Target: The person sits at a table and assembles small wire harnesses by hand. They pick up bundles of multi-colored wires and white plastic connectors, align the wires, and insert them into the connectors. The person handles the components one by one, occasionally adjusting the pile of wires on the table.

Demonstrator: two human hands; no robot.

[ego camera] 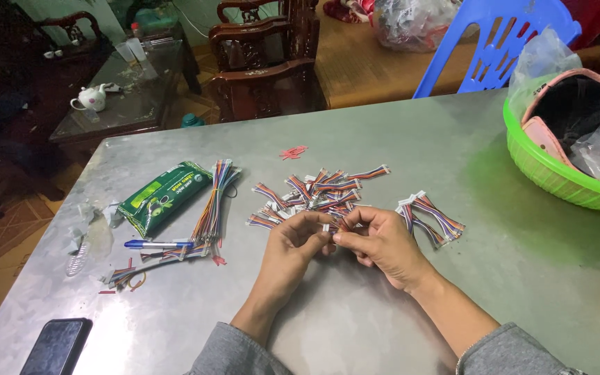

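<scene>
Short multicoloured wire connector (329,227) pinched between left hand (298,236) and right hand (376,239) fingertips, pile of wire connectors (314,193) just beyond, steel bench (411,153) beneath, blue pen (153,244) left.

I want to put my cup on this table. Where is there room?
Bare metal lies between the green basket and the small wire bundle, and near the table edge beside the phone. It is crowded around both hands and from the wire pile to the green packet.
</scene>
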